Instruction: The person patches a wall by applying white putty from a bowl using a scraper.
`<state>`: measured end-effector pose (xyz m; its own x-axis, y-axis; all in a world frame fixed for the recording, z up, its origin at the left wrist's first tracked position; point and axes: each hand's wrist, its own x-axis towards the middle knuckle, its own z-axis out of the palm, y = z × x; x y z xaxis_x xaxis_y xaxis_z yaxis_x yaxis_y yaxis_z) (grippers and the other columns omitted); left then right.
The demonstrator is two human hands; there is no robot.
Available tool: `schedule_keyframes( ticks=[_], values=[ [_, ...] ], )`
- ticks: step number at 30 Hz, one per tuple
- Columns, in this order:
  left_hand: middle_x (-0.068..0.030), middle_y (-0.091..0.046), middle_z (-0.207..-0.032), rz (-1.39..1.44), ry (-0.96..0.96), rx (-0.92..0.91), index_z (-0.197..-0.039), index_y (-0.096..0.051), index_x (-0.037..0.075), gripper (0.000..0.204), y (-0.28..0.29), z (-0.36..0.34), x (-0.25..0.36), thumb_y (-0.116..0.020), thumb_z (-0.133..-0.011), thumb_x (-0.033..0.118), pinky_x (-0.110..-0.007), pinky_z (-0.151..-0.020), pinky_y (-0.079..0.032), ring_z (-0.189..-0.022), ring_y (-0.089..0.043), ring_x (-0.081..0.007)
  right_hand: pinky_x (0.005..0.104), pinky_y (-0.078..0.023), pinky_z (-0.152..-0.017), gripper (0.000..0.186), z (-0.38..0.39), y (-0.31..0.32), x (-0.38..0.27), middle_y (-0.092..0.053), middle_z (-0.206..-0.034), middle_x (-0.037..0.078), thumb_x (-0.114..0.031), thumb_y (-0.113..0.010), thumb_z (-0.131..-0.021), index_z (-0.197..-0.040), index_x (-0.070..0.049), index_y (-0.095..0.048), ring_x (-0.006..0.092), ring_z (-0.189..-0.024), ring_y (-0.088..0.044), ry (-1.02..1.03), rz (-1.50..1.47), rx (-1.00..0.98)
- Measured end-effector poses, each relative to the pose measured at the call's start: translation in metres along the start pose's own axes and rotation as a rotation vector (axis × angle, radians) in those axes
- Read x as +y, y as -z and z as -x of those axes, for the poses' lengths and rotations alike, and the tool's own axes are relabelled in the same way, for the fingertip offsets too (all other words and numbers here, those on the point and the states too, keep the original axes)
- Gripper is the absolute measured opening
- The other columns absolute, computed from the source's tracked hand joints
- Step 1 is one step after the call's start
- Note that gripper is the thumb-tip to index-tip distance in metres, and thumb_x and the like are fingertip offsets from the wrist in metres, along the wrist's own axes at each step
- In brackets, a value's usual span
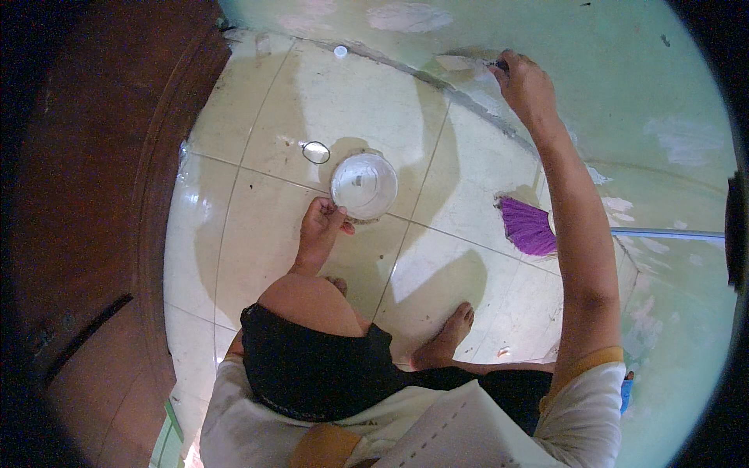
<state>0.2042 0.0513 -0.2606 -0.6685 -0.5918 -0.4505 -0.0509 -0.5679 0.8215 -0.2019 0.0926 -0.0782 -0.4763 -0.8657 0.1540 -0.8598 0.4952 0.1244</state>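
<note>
Note cream for floor tiles (343, 101), w/ darker grout lines in grid patt. Read white for tub (388, 187), w/ small grey mark inside; white also for cap (340, 51) nr. floor's far edge. Ident. broom bristles (527, 226) nr. floor's R edge by purple, handle (667, 233) by lt. blue; scraper (462, 62) by pale blade. Ref. wall (663, 86): pale green, irreg. white/pinkish patches. Ref. panel (94, 156) along floor's L edge: dk. reddish-brown. Ref. shorts (312, 366): black. Ref. shirt (581, 405): white, w/ orange-yellow sleeve trim, dk. dashed line.

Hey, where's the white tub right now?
In the head view, the white tub is on the tiled floor slightly above the picture's centre, with the left hand at its lower-left rim and the purple broom off to its right.
</note>
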Motion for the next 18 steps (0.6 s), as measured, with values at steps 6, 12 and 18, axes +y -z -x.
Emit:
schedule_keyframes(
  ticks=[6,12,18],
  values=[
    [-0.0074,-0.06,-0.082,0.011,-0.013,0.012,-0.097,-0.047,0.003,0.016,0.003,0.0,-0.007,-0.06,-0.096,0.011,-0.029,-0.063,-0.055,-0.068,-0.064,-0.0156,0.049,-0.053,-0.068,0.032,-0.018,0.026,0.008,-0.068,-0.087,0.019,-0.035,-0.063,-0.09,-0.094,-0.003,-0.06,0.0391,-0.081,-0.067,0.029,0.145,0.132],
    [-0.0067,-0.059,-0.081,0.01,-0.043,-0.03,-0.097,-0.046,0.003,0.017,0.007,-0.002,-0.011,-0.06,-0.096,0.011,-0.03,-0.064,-0.056,-0.067,-0.064,-0.0155,0.047,-0.052,-0.067,0.033,-0.016,0.089,0.021,-0.068,-0.082,0.017,-0.036,-0.064,-0.091,-0.093,-0.004,-0.06,0.0372,-0.078,-0.067,0.047,0.177,0.134],
    [-0.0069,-0.059,-0.082,0.011,0.015,0.029,-0.098,-0.046,0.002,0.018,0.005,0.001,-0.002,-0.061,-0.096,0.013,-0.029,-0.063,-0.054,-0.067,-0.064,-0.0153,0.049,-0.051,-0.069,0.03,0.001,0.111,0.001,-0.067,-0.086,0.019,-0.033,-0.062,-0.092,-0.093,-0.003,-0.059,0.0405,-0.081,-0.065,0.198,0.052,-0.03]
  ],
)
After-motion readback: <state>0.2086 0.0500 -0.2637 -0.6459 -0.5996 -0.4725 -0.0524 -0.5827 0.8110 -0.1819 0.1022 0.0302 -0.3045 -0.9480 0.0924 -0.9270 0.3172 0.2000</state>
